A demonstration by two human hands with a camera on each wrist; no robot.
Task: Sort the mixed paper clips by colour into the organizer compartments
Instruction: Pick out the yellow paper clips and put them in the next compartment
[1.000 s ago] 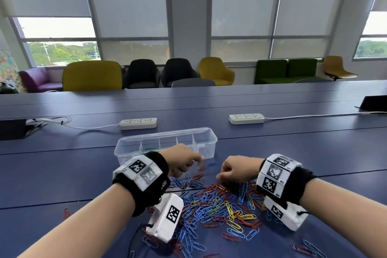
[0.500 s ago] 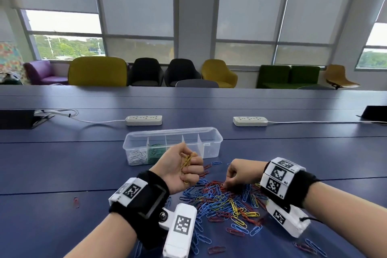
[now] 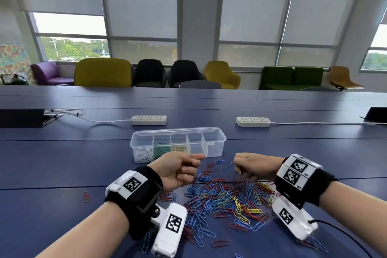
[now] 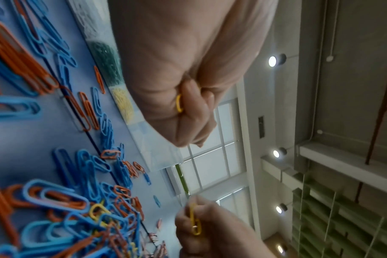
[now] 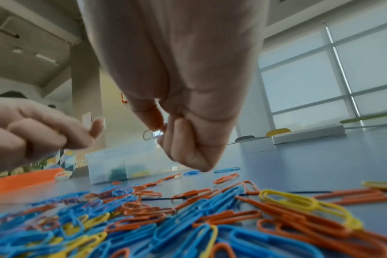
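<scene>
Two hands hover above a scattered pile of paper clips (image 3: pixel 226 201) on a long blue bench (image 3: pixel 62 163), each wrist strapped with a black band and white camera housing. The left hand (image 3: pixel 178 170) has its fingers curled into the palm around several yellow clips (image 4: pixel 179 103), a loop of which pokes out between the curled fingers in the left wrist view; its thumb points forward toward the organizer. The right hand (image 3: pixel 254 166) is likewise closed, its thumb and forefinger pinching a single yellow clip (image 4: pixel 195 220) that hangs just clear of the pile; in the right wrist view that clip shows only as a pale wire loop at the fingertips (image 5: pixel 152 120). So the grip of each hand is clamped on yellow clips, not spread. The pile beneath is a mix of blue, orange-red and yellow clips lying flat and tangled, with a few strays apart from it, including a red clip (image 3: pixel 86 196) off to the left. Just beyond the hands stands the clear plastic organizer (image 3: pixel 217 142), a long box split by upright dividers. Its leftmost compartment holds white clips (image 3: pixel 143 155), the next green clips (image 3: pixel 161 150), and the third sorted yellow clips (image 3: pixel 181 148). Farther back on the bench lie two white power strips (image 3: pixel 148 120), and a row of yellow, black and green chairs (image 3: pixel 103 72) lines the windows.
</scene>
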